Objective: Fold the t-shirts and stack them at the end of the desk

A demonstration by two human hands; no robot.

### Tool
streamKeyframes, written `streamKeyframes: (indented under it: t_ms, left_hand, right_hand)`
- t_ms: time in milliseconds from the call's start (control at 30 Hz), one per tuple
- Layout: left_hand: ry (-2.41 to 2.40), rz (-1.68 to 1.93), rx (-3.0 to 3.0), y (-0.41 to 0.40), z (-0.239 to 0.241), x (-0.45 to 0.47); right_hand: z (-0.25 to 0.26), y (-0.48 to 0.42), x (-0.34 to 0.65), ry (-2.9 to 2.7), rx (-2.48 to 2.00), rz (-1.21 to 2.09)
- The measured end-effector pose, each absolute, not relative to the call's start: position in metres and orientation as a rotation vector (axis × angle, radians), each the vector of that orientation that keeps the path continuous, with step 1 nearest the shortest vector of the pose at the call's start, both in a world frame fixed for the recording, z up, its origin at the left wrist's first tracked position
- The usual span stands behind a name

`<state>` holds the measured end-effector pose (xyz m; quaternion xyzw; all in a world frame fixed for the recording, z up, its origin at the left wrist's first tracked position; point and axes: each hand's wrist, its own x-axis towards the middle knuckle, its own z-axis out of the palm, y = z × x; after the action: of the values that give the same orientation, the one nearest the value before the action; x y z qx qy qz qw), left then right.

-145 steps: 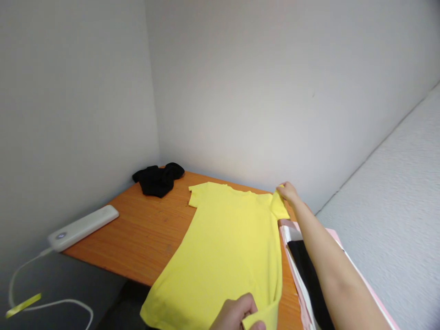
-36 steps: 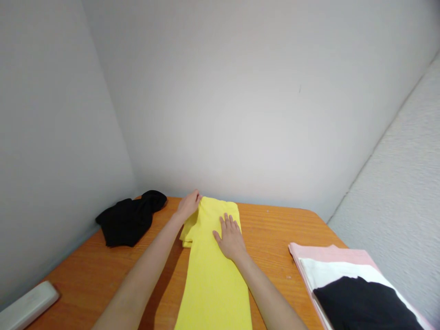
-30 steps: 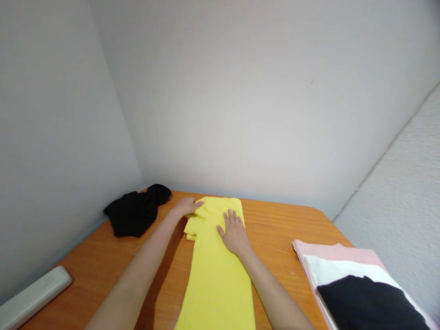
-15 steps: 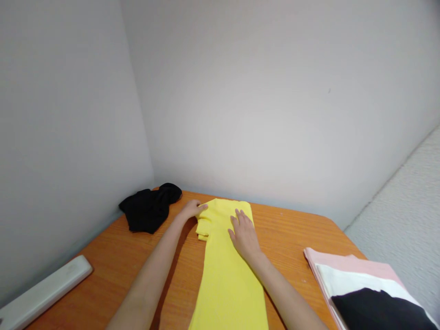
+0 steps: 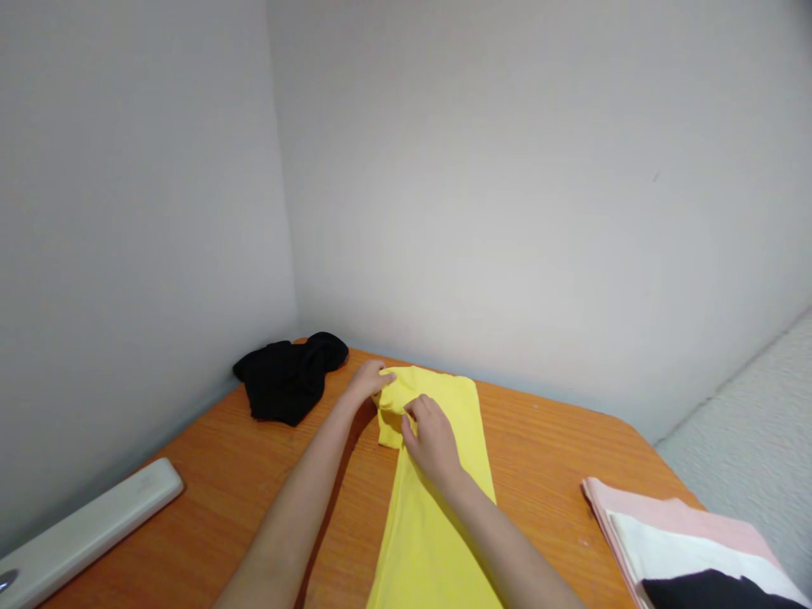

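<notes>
A yellow shirt [image 5: 444,507] lies folded lengthwise, running from the far part of the table towards me, with a short sleeve [image 5: 389,431] sticking out on its left side. At its far left corner, my left hand [image 5: 371,380] is closed on the cloth, thumb on top. My right hand [image 5: 432,440] pinches the sleeve's upper layer near the left edge and lifts it a little. Part of the near cloth is hidden behind my right forearm.
A crumpled black cloth [image 5: 285,381] lies at the far left, near the wall. A long white object [image 5: 95,520] rests at the left edge of the wooden table [image 5: 539,431]. Folded pink [image 5: 672,507], white [image 5: 666,541] and black cloths [image 5: 710,590] are stacked at the near right.
My right hand has moved left from lying flat on the shirt to pinching the sleeve, which is now raised. My left hand stays at the far left corner. The view has shifted slightly.
</notes>
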<state>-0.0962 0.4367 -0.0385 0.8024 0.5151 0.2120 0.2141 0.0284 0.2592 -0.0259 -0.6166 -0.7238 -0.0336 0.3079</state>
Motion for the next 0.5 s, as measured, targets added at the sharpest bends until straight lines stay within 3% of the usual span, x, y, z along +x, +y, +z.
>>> streamKeyframes:
  t_ms: [200,367,500]
  left_hand:
    - [1.587,0.432,2.266,0.428,-0.034,-0.108]
    - [1.612,0.340,2.268,0.423,-0.033,-0.105]
    - [1.561,0.312,2.271,0.425,-0.035,-0.100]
  right_hand:
    - [-0.033,0.260,0.044,-2.024,-1.491,0.173]
    - [-0.024,0.288,0.078,-1.984,-1.749,0.173]
    - [-0.020,0.300,0.088,-2.183,-1.929,0.433]
